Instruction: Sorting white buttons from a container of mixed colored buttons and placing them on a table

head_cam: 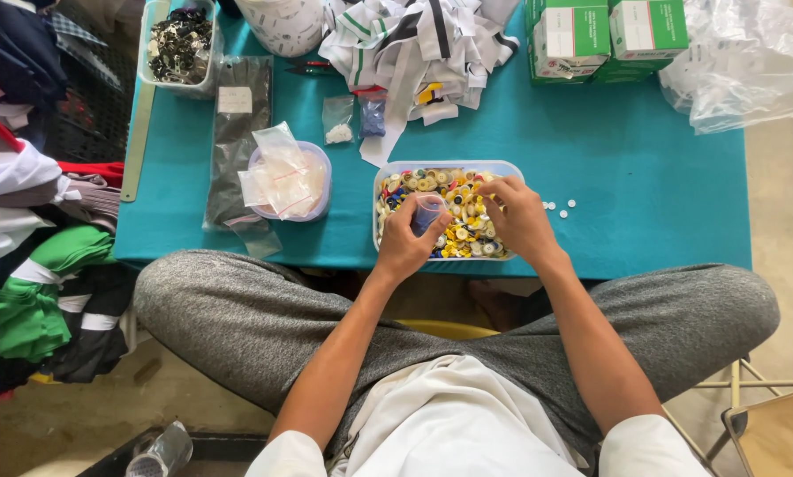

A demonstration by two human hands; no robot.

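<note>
Two bare hands work over a clear rectangular plastic tub (388,168) heaped with yellow, white and blue buttons (464,231), which sits at the near edge of the teal-covered table (644,185), about midway along it. Fingers of the left hand (405,243) are curled around a small clear plastic bag (428,212), held just above the buttons. Fingertips of the right hand (520,219) are bent down into the heap; whether they pinch a button cannot be told. Just right of the tub lie several loose white buttons (560,208). Left of it stands a round clear bowl of small plastic bags (288,181).
</note>
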